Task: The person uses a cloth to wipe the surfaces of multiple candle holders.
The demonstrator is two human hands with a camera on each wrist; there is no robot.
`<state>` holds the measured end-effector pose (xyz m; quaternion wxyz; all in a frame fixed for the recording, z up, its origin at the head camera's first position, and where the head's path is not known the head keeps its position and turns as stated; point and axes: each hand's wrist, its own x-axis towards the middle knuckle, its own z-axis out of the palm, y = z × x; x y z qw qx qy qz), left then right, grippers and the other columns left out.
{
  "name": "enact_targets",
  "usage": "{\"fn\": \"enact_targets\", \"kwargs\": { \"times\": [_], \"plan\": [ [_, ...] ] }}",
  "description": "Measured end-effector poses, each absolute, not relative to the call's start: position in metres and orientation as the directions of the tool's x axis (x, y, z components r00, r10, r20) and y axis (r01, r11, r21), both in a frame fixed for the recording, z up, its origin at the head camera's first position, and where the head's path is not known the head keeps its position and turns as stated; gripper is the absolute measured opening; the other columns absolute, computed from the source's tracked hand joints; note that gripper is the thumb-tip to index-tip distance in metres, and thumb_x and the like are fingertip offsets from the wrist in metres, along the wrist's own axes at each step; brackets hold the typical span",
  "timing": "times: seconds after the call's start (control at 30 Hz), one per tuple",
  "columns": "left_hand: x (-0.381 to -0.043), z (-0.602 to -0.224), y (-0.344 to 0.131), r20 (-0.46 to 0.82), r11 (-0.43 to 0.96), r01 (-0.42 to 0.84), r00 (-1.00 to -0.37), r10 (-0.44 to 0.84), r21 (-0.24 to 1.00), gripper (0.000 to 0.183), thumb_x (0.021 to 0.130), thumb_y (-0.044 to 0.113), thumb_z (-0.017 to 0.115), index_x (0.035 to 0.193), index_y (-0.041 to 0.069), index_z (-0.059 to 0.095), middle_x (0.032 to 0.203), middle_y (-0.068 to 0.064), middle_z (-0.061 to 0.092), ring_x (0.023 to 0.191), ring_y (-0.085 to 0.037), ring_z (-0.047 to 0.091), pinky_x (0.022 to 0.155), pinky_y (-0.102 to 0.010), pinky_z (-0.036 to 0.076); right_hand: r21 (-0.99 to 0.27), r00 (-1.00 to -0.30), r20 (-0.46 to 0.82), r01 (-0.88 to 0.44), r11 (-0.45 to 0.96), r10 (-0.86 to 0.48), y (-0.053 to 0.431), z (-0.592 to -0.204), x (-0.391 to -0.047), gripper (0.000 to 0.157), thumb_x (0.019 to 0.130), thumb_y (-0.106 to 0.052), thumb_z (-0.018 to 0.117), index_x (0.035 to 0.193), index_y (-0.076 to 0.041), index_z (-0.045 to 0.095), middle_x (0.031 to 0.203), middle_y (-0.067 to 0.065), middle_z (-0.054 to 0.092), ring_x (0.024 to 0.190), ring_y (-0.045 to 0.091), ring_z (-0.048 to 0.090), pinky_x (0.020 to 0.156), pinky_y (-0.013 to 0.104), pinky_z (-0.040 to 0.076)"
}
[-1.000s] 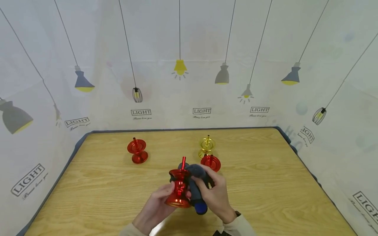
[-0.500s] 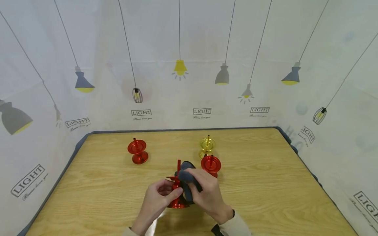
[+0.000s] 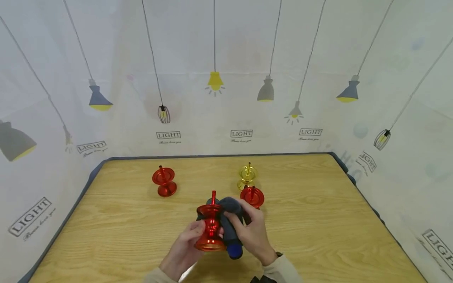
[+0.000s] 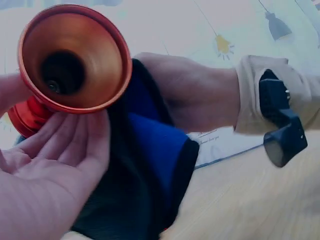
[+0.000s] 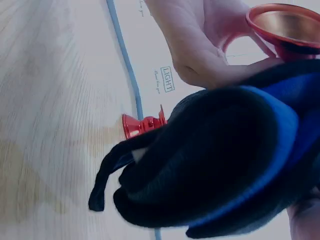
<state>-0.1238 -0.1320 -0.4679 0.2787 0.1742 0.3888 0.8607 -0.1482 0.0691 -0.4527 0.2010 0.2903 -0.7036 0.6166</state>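
Near the front middle of the table, my left hand (image 3: 184, 245) grips a shiny red candlestick (image 3: 211, 228) by its waist, its spike pointing up. In the left wrist view the hollow underside of that candlestick (image 4: 102, 57) faces the camera, with fingers of the left hand (image 4: 55, 175) below it. My right hand (image 3: 253, 236) holds a dark cloth (image 3: 229, 228) with a blue inner side against the candlestick's right side. Part of the cloth shows behind the upper dish. In the right wrist view the bunched cloth (image 5: 215, 155) hides most of the right hand.
Another red candlestick (image 3: 165, 182) stands at the back left. A gold candlestick (image 3: 246, 176) is at the back, right of middle, and a third red one (image 3: 253, 196) stands just before it. White printed sheeting (image 3: 198, 118) encloses the wooden table (image 3: 318, 204).
The held candlestick tipped half a second ago to show its dish edge-on, then tilted back with its base toward me. The cloth has shifted with it. The standing candlesticks stay put.
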Motion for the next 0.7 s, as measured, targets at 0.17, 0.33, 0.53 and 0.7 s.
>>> {"fn": "enact_targets", "kwargs": {
  "times": [0.17,0.33,0.53,0.7],
  "plan": [
    [-0.122,-0.459,-0.130,0.015,-0.426,-0.235,-0.862,0.507,0.874,0.027,0.108,0.017,0.044,0.114,0.014,0.070,0.101,0.009,0.074,0.097,-0.004,0.068,0.091,-0.025,0.053,-0.638,-0.670,0.725,-0.740,0.214,-0.157,0.071,-0.453,-0.151,0.032,0.086,0.005,0.075,0.117,-0.003,0.070,0.102,0.012,0.076,0.091,0.017,0.073,0.085,0.023,0.057],
    [-0.117,-0.445,-0.118,-0.099,-0.014,-0.101,-0.988,0.123,0.995,0.026,0.096,0.025,0.070,0.110,0.003,0.071,0.094,0.001,0.073,0.087,-0.009,0.067,0.077,-0.024,0.055,-0.411,-0.518,0.828,-0.821,0.396,-0.217,0.071,-0.448,-0.153,0.038,0.080,0.009,0.078,0.115,-0.003,0.069,0.100,0.009,0.074,0.089,0.021,0.072,0.086,0.029,0.059],
    [-0.118,-0.446,-0.114,-0.113,0.037,-0.113,-0.993,0.020,0.993,0.028,0.089,0.024,0.078,0.105,0.001,0.074,0.091,-0.003,0.075,0.083,-0.013,0.069,0.072,-0.026,0.056,-0.393,-0.494,0.837,-0.842,0.369,-0.237,0.070,-0.446,-0.151,0.040,0.079,0.010,0.077,0.116,-0.003,0.068,0.102,0.009,0.074,0.092,0.022,0.072,0.090,0.028,0.057],
    [-0.119,-0.454,-0.123,-0.066,-0.312,-0.156,-0.957,0.282,0.937,0.016,0.100,0.013,0.058,0.103,0.014,0.074,0.091,0.007,0.075,0.085,-0.006,0.069,0.080,-0.024,0.056,-0.511,-0.556,0.809,-0.826,0.238,-0.191,0.070,-0.445,-0.151,0.038,0.083,0.011,0.075,0.118,-0.002,0.068,0.103,0.013,0.075,0.091,0.023,0.074,0.091,0.021,0.055]
  ]
}}
